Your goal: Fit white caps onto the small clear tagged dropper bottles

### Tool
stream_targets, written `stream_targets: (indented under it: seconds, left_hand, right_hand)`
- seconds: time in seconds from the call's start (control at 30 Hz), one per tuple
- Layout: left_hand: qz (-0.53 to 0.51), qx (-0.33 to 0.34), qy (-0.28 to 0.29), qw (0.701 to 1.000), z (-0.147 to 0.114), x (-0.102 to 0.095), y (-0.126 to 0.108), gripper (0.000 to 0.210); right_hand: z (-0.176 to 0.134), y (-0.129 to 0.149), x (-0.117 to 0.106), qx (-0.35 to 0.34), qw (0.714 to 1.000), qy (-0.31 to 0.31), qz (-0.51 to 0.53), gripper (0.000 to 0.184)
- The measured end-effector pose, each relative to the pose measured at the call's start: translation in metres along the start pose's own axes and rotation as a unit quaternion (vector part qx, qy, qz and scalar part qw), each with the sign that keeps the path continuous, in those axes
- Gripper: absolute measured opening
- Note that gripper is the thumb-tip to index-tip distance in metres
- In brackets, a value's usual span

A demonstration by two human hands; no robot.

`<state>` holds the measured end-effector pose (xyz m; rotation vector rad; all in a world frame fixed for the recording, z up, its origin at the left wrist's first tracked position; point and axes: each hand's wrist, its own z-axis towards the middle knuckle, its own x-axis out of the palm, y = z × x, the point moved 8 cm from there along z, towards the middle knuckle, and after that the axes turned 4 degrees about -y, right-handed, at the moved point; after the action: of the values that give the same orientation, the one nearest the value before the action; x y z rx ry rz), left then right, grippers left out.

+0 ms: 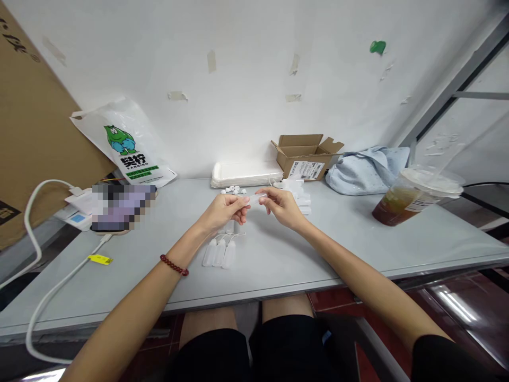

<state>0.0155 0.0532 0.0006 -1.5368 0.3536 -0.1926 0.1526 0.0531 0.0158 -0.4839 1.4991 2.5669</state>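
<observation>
Between my hands, above the middle of the desk, is a small translucent plastic squeeze bottle [256,198] lying nearly level. My left hand [226,208] is closed on its left end, thumb on top. The fingers of my right hand [283,207] are curled around its right end, and thumb and fingertips pinch there. Below my left hand lie several similar bottles [220,252] with thin curved spouts, partly hidden by the wrist. More clear bottles [304,201] lie behind my right hand. Small white caps [234,190] are grouped just beyond my left hand.
At the wall are a stack of white trays [248,174], an open cardboard box [306,156] and a light blue cloth bag [366,170]. A drink cup [413,196] stands right. A phone [125,207], white cable [63,286] and plastic bag [127,143] are left.
</observation>
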Motion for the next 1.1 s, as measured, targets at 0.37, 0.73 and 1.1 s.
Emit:
stream_targets:
  seconds: [0.37, 0.73, 1.1]
  left_hand:
    - [0.106, 0.140, -0.072, 0.982, 0.000, -0.002, -0.011, 0.024]
    - [0.352, 0.132, -0.240, 0.895, 0.027, -0.091, 0.004, 0.018]
    - [0.463, 0.186, -0.101, 0.861, 0.050, -0.070, 0.025, 0.038]
  right_hand:
    - [0.000, -0.019, 0.004, 0.072, 0.993, -0.027, 0.084, 0.030]
    - [0.020, -0.016, -0.074, -0.046, 0.955, -0.227, -0.187, 0.023]
    - [0.035, -0.049, -0.107, -0.054, 0.927, -0.244, -0.278, 0.027]
